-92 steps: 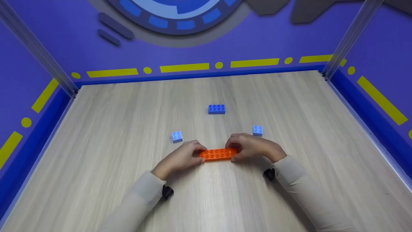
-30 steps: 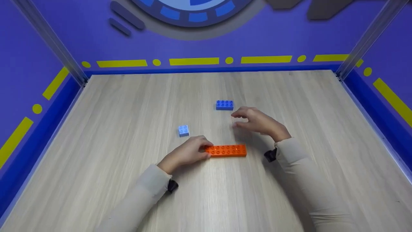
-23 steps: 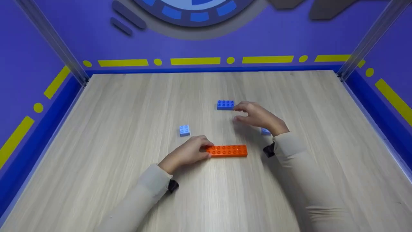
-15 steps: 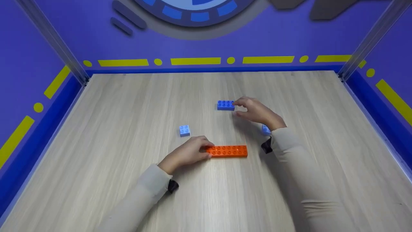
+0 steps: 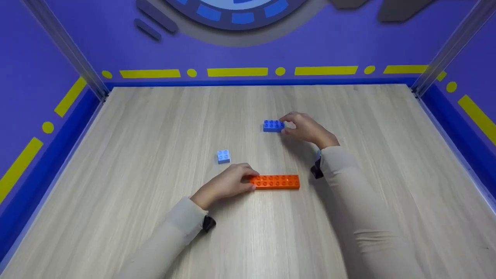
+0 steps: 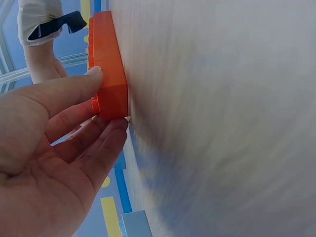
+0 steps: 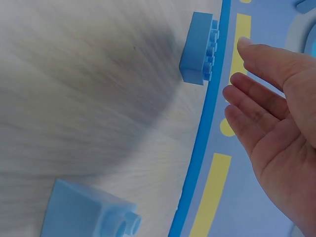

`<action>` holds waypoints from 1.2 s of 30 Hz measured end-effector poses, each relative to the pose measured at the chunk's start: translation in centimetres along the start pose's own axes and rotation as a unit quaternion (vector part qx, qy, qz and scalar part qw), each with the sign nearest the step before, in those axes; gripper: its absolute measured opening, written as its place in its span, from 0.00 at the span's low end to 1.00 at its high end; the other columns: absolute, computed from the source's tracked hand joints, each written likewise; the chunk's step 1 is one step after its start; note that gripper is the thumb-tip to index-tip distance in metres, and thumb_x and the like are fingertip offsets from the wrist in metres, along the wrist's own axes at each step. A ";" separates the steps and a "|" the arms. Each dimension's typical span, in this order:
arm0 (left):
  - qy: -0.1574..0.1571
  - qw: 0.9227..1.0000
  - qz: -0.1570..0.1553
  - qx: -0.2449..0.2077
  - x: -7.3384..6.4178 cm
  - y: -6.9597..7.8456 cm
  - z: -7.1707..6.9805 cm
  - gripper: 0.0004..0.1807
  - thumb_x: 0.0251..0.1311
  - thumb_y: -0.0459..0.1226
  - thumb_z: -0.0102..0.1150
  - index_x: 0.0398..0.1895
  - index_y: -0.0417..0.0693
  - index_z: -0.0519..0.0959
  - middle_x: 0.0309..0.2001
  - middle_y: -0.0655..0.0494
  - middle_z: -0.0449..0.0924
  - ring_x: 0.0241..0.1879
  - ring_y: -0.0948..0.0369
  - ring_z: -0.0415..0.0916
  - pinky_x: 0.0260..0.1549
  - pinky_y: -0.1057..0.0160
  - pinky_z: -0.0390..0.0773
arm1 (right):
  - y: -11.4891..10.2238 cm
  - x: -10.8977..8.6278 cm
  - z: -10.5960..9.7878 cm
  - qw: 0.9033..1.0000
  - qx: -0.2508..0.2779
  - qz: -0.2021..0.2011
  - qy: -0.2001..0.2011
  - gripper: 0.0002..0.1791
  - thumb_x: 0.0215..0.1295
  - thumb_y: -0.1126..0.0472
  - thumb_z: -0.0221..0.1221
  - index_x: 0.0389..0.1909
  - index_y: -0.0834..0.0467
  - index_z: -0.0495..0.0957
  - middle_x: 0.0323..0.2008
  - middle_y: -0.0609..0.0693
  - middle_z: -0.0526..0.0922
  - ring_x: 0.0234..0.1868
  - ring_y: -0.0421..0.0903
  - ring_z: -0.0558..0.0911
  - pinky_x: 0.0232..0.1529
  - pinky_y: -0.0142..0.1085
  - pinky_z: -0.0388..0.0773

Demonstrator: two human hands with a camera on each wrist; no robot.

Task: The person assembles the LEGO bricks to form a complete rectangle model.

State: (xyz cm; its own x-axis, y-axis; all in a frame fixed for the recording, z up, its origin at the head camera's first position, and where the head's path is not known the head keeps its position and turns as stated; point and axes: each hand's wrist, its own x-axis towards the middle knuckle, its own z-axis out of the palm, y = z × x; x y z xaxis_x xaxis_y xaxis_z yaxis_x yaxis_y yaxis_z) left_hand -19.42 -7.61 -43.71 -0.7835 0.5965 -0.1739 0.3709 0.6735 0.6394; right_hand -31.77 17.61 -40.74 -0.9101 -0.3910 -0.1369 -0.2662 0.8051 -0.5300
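Up goes the right hand, fingers spread, to the blue eight-stud brick, now within grasp at twelve o'clock; the left hand pinches the orange brick at its nine-o'clock end.

High forward-down head view, close wrist views, tabletop common to all

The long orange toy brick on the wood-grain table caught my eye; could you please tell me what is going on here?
A person's left hand grips the left end of the long orange studded plastic brick. Their right hand is at the right end of a blue eight-stud plastic brick farther back; contact is unclear. A light-blue, square plastic brick lies beyond the left hand.
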 end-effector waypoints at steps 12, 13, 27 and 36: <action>0.006 1.000 0.009 -0.010 -0.1 0.0 0.0 0.20 0.61 0.35 0.61 0.57 0.42 0.78 0.52 0.49 0.78 0.53 0.55 0.74 0.56 0.56 0.73 | 0.5 1.1 0.4 1.000 0.020 -0.014 0.009 0.20 0.67 0.64 0.57 0.60 0.61 0.75 0.61 0.58 0.75 0.65 0.56 0.70 0.67 0.52 0.63; 0.006 1.000 0.009 -0.009 -0.1 0.0 0.0 0.20 0.61 0.35 0.61 0.57 0.42 0.78 0.53 0.49 0.78 0.53 0.55 0.74 0.56 0.56 0.73 | 0.5 1.2 0.4 1.000 0.021 -0.013 0.009 0.20 0.67 0.64 0.57 0.59 0.61 0.75 0.61 0.58 0.75 0.65 0.55 0.70 0.67 0.52 0.63; -0.001 1.000 0.009 0.001 -0.1 0.0 0.0 0.21 0.61 0.36 0.61 0.58 0.43 0.77 0.53 0.50 0.78 0.53 0.56 0.75 0.56 0.57 0.73 | 0.9 1.8 1.3 0.999 0.034 -0.014 -0.002 0.22 0.65 0.64 0.60 0.61 0.59 0.75 0.62 0.58 0.74 0.66 0.54 0.70 0.67 0.49 0.64; 0.006 1.000 0.022 -0.002 -0.1 0.0 0.1 0.20 0.61 0.35 0.61 0.57 0.42 0.78 0.52 0.49 0.79 0.53 0.55 0.75 0.56 0.56 0.73 | 0.9 2.0 1.8 1.000 0.029 -0.004 0.011 0.23 0.63 0.65 0.61 0.60 0.58 0.75 0.61 0.57 0.75 0.62 0.53 0.74 0.65 0.48 0.68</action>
State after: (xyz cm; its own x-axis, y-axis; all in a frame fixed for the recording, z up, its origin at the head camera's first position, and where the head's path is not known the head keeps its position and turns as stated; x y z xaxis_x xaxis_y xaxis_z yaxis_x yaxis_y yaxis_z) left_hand -19.31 -7.62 -43.72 -0.7722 0.6207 -0.1357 0.4043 0.6447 0.6487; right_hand -33.29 16.75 -42.98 -0.9151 -0.3867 -0.1145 -0.2548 0.7744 -0.5792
